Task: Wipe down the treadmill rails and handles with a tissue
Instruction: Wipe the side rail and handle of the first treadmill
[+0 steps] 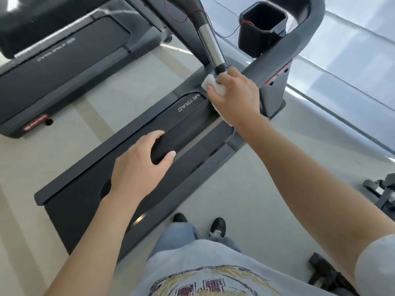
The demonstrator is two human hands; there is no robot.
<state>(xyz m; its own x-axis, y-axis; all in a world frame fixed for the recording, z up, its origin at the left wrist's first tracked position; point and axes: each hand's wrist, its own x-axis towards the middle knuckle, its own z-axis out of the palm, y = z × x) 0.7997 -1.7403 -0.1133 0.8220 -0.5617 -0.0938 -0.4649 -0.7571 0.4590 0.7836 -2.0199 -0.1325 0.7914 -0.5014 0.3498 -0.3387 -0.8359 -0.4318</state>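
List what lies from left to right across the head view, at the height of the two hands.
Neighbouring treadmill → left hand gripping the black padded handle → white tissue → right hand holding that tissue at the tip of the silver handle → grey upright post.

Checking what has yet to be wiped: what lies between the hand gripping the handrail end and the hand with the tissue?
In the head view, only bare black handrail runs from the left hand to the right hand holding the tissue.

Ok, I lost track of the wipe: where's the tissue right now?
In the head view, upper centre-right: the tissue is gripped in the right hand, just below the end of the silver-and-black handle.
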